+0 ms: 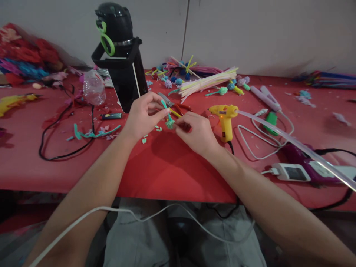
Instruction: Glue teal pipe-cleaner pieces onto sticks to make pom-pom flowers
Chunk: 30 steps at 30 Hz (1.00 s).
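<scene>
Between thumb and fingers, my left hand [146, 115] pinches the stem of a green fuzzy craft piece [170, 123] above the red table. My right hand [196, 131] is closed at the right side of the piece's bushy end; whether a small bit sits between its fingertips is too small to tell. Small green cut pieces [144, 140] lie on the table just below my left hand. Pliers with orange handles [182, 108] rest behind both hands. To the right stands a yellow glue gun [226, 120] with a long clear glue stick in its back.
A tall black bottle [126, 81] in a holder stands behind my left hand. Pale pipe cleaners [208, 83] lie at the back. A black cord [41, 144] loops at left; a purple power strip [308, 165] and white cables are at right. Another white cable crosses my lap.
</scene>
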Available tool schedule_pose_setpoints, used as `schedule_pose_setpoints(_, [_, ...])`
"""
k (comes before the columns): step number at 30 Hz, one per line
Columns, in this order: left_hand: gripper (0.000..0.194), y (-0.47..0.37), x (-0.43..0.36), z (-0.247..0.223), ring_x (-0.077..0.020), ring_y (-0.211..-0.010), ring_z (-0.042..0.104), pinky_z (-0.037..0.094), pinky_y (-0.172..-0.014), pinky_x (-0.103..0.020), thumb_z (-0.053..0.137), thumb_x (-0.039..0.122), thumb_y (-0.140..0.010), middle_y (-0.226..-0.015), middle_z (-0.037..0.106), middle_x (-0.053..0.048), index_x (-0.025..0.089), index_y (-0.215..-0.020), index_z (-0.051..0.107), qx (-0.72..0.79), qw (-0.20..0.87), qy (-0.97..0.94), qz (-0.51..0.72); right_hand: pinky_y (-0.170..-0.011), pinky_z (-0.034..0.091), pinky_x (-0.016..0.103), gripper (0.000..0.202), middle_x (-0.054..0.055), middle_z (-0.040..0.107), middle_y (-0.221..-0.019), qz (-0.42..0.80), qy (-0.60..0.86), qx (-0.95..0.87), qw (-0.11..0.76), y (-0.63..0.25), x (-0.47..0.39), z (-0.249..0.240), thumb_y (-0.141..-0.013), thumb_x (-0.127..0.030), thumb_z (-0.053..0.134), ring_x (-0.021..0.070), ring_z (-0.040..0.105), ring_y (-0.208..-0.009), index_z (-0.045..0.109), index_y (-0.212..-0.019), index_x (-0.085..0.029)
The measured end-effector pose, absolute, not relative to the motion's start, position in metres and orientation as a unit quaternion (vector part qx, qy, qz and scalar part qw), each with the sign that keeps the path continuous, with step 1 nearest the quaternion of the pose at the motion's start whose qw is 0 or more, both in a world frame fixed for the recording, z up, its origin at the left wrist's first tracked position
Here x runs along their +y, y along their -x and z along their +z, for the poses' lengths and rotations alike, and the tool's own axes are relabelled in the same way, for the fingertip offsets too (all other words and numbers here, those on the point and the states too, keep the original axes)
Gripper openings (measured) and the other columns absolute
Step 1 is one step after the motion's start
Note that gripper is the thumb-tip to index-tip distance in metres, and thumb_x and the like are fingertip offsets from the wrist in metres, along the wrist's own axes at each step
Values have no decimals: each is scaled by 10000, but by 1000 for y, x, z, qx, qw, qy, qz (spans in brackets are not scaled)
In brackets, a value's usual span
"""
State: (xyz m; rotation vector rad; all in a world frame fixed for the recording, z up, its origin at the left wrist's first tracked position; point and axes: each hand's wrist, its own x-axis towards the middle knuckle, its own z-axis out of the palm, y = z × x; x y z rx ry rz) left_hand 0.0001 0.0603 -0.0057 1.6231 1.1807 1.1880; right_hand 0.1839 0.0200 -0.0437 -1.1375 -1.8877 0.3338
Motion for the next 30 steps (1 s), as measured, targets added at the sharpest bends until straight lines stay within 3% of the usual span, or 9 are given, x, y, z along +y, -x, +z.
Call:
schedule_pose_setpoints(9, [252,1,60,-6,-192,-845,724,597,-820,-302,825,132,-752,-817,701,7,219,-883,627,459,378,-653,469,-721,476,323,119,36,677,-802,144,455,-753,454,-185,20,-43,-852,-147,634,172,605,-730,709,-781,-206])
schedule_pose_setpoints(14, [246,3,60,-3,-200,-865,735,604,-827,-306,821,156,-776,-819,708,2,217,-900,618,462,376,-641,484,-692,512,337,112,39,703,-775,281,487,-637,528,-188,22,-44,-858,-295,687,178,646,-704,678,-804,-196])
schedule_pose_setpoints(20, [244,6,69,-13,-171,-754,738,631,-771,-309,786,136,-791,-799,716,20,216,-898,582,397,319,-704,495,-702,561,348,264,33,686,-735,418,468,-571,530,-188,28,-49,-800,-410,771,180,666,-696,607,-778,-204])
schedule_pose_setpoints(30, [238,6,74,-19,-172,-724,737,643,-691,-320,738,111,-818,-814,708,27,221,-926,557,368,266,-751,481,-665,497,307,306,18,666,-711,396,472,-587,525,-185,26,-49,-787,-452,781,155,617,-680,609,-733,-203])
